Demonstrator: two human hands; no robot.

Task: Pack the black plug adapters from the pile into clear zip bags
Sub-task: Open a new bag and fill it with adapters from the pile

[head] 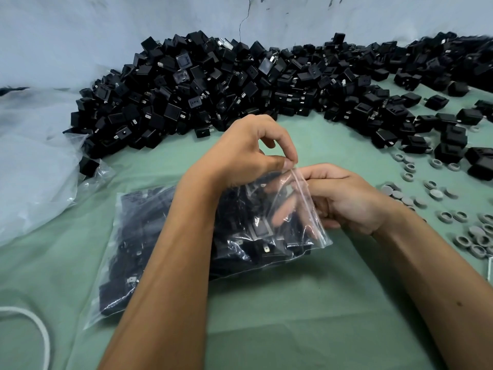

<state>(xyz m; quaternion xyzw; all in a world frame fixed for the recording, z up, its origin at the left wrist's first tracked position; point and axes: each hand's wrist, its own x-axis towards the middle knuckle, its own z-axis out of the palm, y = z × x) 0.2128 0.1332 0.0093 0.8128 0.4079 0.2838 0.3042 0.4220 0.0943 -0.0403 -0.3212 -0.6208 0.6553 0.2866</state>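
Observation:
A clear zip bag (149, 236) full of black plug adapters lies on the green table in front of me, its open zip end pointing right. My left hand (248, 150) pinches the top corner of the zip strip between thumb and forefinger. My right hand (344, 198) grips the same open end from the right, its fingers showing through the plastic inside the mouth. Behind the hands a large pile of black plug adapters (213, 84) stretches along the wall from left to far right.
Loose clear plastic bags (34, 166) lie heaped at the left. Several small grey rings and caps (437, 198) are scattered on the table (293, 311) at the right. A white cord loop (40, 329) sits at the lower left edge.

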